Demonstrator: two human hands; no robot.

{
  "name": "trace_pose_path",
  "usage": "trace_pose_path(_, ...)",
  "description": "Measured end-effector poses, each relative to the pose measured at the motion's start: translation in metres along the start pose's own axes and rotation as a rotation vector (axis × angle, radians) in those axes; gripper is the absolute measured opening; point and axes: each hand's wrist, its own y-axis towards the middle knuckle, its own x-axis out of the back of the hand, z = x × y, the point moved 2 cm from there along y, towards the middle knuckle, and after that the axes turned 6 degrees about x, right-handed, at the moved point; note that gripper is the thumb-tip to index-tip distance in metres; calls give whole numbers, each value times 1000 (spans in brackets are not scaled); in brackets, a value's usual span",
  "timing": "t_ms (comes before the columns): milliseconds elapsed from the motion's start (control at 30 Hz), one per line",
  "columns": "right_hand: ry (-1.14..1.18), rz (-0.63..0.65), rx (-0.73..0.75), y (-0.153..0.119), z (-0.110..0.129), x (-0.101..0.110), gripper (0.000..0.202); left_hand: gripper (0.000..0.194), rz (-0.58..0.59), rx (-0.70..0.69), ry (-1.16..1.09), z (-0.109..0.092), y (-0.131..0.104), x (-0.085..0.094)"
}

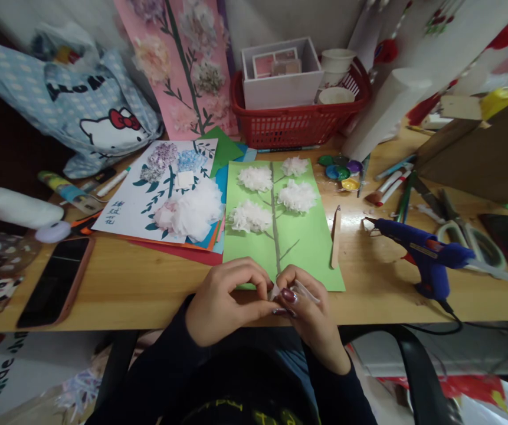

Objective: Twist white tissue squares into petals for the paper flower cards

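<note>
My left hand (231, 298) and my right hand (309, 313) meet at the near edge of a light green sheet (245, 268). Between their fingertips is a small piece of white tissue (274, 291), pinched from both sides. More of the white material shows between the fingers of my right hand. On the green sheet a grey-brown stem with branches is drawn, and several white ruffled tissue flowers (298, 196) sit along it. A wooden stick (336, 239) lies at the sheet's right edge.
To the right lies a blue glue gun (431, 254), with scissors (475, 242) behind it. Paint pots (342, 171) and a red basket (280, 131) stand at the back. Leftward are a floral picture (121, 206) with white tissue (198, 209) on it, and a phone (56, 283).
</note>
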Motion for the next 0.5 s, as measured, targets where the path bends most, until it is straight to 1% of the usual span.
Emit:
trace_pose_path(267,-5,1,-16,-1,-2,1,27,25,13,-23,12,-4,-1,1)
trace_pose_path(500,-41,23,5,2,4,-4,24,24,-13,-72,62,-4,-1,2)
